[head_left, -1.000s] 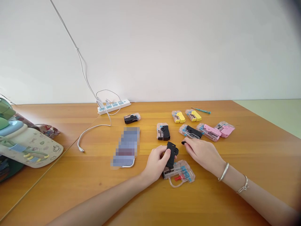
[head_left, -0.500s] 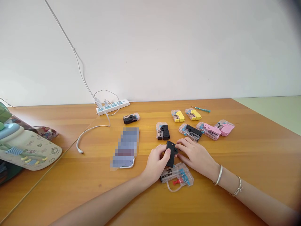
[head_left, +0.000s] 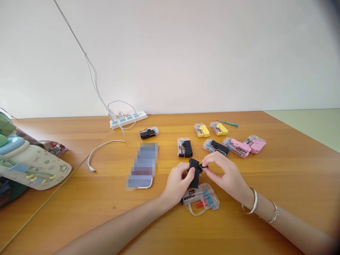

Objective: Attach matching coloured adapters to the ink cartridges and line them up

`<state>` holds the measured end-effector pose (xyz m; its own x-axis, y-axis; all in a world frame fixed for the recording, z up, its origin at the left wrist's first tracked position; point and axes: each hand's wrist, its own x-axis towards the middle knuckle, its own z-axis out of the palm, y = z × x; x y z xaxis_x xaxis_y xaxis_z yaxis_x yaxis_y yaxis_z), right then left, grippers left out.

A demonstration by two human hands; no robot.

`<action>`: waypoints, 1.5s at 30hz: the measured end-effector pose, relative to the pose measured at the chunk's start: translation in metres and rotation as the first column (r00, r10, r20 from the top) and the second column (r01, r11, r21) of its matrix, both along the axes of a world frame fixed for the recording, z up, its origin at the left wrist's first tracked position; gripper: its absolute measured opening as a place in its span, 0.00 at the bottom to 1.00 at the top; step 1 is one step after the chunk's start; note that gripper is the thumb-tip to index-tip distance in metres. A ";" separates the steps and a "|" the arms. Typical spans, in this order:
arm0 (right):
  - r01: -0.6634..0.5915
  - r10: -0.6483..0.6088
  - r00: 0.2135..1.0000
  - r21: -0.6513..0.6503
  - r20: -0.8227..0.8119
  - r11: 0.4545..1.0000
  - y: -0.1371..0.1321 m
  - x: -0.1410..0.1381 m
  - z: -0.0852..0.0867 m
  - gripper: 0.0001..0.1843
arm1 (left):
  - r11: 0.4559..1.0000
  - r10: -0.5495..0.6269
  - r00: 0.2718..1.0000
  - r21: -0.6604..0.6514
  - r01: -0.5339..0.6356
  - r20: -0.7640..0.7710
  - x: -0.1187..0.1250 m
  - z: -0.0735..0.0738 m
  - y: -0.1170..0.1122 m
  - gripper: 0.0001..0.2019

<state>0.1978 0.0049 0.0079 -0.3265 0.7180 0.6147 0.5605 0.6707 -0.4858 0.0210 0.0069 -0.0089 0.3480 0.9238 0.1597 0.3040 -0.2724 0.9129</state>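
Firmly, the left hand (head_left: 177, 185) is gripping a black toy water gun shell (head_left: 194, 173) upright, steadying it over the desk (head_left: 265, 184) while the right hand (head_left: 225, 175) is pinching a small black part (head_left: 204, 166) against it.

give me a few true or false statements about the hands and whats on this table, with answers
1. The left hand grips a black water gun piece. True.
2. The right hand lies flat on the table. False: it is raised, pinching a small black piece beside the black water gun piece.
3. A clear water gun with a red trigger lies just below the hands. True.
4. The teal screwdriver is in the right hand. False: it lies on the table, near a yellow water gun.
5. A bangle and a chain bracelet are on the right arm. True.
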 end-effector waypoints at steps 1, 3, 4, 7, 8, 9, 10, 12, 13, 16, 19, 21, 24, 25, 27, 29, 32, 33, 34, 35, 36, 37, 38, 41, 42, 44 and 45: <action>-0.031 0.030 0.999 0.019 0.026 0.999 -0.001 -0.001 0.000 0.05 | 1.000 0.008 1.000 0.004 -0.008 -0.010 0.000 0.000 0.000 0.15; -0.071 0.067 0.994 0.042 0.082 0.997 -0.003 -0.002 -0.001 0.08 | 1.000 0.030 0.999 0.010 -0.030 -0.034 0.000 0.000 0.000 0.15; -0.079 0.073 0.992 0.052 0.103 0.995 -0.003 -0.002 -0.002 0.08 | 0.999 0.040 0.998 0.013 -0.040 -0.041 0.000 0.000 0.000 0.15; -0.087 0.076 0.988 0.078 0.131 0.993 -0.003 -0.001 -0.003 0.09 | 0.999 0.049 0.999 0.006 -0.049 -0.023 0.000 0.001 0.000 0.15; -0.089 0.078 0.989 0.083 0.129 0.993 -0.003 -0.001 -0.004 0.09 | 0.999 0.048 0.999 0.002 -0.048 -0.014 0.000 0.001 0.000 0.15; -0.089 0.078 0.989 0.086 0.122 0.992 -0.002 0.000 -0.004 0.09 | 0.999 0.045 0.999 -0.002 -0.045 -0.005 0.000 0.002 0.000 0.15; -0.085 0.075 0.991 0.089 0.109 0.992 -0.002 0.000 -0.004 0.09 | 0.999 0.040 0.999 -0.006 -0.040 0.002 0.000 0.002 0.000 0.15; -0.068 0.061 0.995 0.094 0.073 0.993 -0.002 0.000 -0.005 0.08 | 0.999 0.029 1.000 -0.014 -0.028 0.011 0.000 0.001 0.000 0.16; -0.061 0.055 0.997 0.094 0.059 0.994 -0.002 0.000 -0.006 0.08 | 0.999 0.027 1.000 -0.017 -0.027 0.011 0.000 0.001 0.000 0.16; -0.073 0.069 0.996 0.082 0.051 0.994 -0.002 0.000 -0.007 0.07 | 0.999 0.039 0.999 -0.011 -0.040 -0.015 0.000 0.001 0.000 0.17; -0.089 0.085 0.994 0.058 0.065 0.994 -0.002 0.000 -0.005 0.07 | 0.999 0.044 0.999 0.005 -0.044 -0.022 0.000 0.002 0.000 0.17; -0.090 0.089 0.994 0.023 0.056 0.996 -0.003 0.000 -0.003 0.06 | 0.999 0.035 0.999 0.008 -0.035 -0.011 0.000 0.003 0.000 0.17; -0.102 0.101 0.995 -0.064 -0.018 0.993 -0.003 -0.002 -0.001 0.05 | 0.999 0.031 0.999 0.029 -0.031 -0.019 -0.001 0.003 0.000 0.16; -0.101 0.097 0.994 -0.096 -0.049 0.990 -0.003 -0.003 -0.001 0.05 | 0.999 0.032 0.999 0.039 -0.031 -0.023 -0.001 0.003 0.000 0.15; -0.071 0.058 0.994 -0.146 -0.091 0.987 -0.004 -0.004 -0.001 0.03 | 0.998 0.037 0.999 0.061 -0.035 -0.027 -0.001 0.003 -0.001 0.14; -0.012 -0.001 0.997 -0.166 -0.079 0.986 -0.006 -0.006 -0.002 0.03 | 0.995 0.035 0.999 0.095 -0.033 -0.025 -0.001 0.005 -0.002 0.12; 0.023 -0.019 0.999 -0.168 0.027 0.985 -0.009 -0.008 -0.001 0.02 | 0.984 0.027 0.998 0.176 -0.018 -0.050 -0.001 0.009 -0.004 0.10; 0.013 -0.003 0.998 -0.166 0.062 0.986 -0.010 -0.008 0.000 0.04 | 0.979 0.026 0.997 0.201 -0.012 -0.068 0.000 0.010 -0.005 0.10; 0.000 0.015 0.996 -0.164 0.088 0.986 -0.011 -0.009 0.001 0.06 | 0.975 0.029 0.996 0.223 -0.008 -0.088 0.000 0.011 -0.006 0.10; -0.012 0.029 0.994 -0.161 0.103 0.987 -0.011 -0.009 0.002 0.07 | 0.971 0.031 0.994 0.239 -0.005 -0.108 0.000 0.012 -0.006 0.10; -0.020 0.038 0.993 -0.158 0.109 0.987 -0.012 -0.010 0.003 0.08 | 0.968 0.034 0.992 0.250 -0.002 -0.125 0.000 0.012 -0.006 0.10; -0.023 0.040 0.993 -0.158 0.108 0.987 -0.012 -0.011 0.003 0.08 | 0.967 0.036 0.989 0.254 0.002 -0.143 0.001 0.012 -0.006 0.10; -0.023 0.040 0.994 -0.158 0.105 0.987 -0.012 -0.011 0.004 0.09 | 0.967 0.039 0.986 0.255 0.003 -0.159 0.001 0.012 -0.006 0.10; -0.021 0.037 0.995 -0.163 0.098 0.986 -0.012 -0.012 0.004 0.09 | 0.969 0.051 0.981 0.246 -0.004 -0.187 0.001 0.012 -0.006 0.10; -0.018 0.035 0.994 -0.165 0.099 0.986 -0.012 -0.011 0.003 0.09 | 0.970 0.053 0.982 0.242 -0.007 -0.183 0.001 0.011 -0.006 0.10; 0.005 0.014 0.994 -0.169 0.112 0.986 -0.009 -0.008 0.002 0.09 | 0.972 0.053 0.986 0.234 -0.014 -0.159 0.000 0.010 -0.006 0.10; 0.028 -0.006 0.992 -0.165 0.128 0.986 -0.007 -0.006 0.001 0.08 | 0.973 0.055 0.988 0.229 -0.021 -0.143 0.000 0.010 -0.006 0.09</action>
<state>0.1923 -0.0019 0.0092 -0.3809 0.8129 0.4405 0.6354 0.5763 -0.5141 0.0206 0.0008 0.0012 0.3491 0.8823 0.3156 0.4447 -0.4524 0.7730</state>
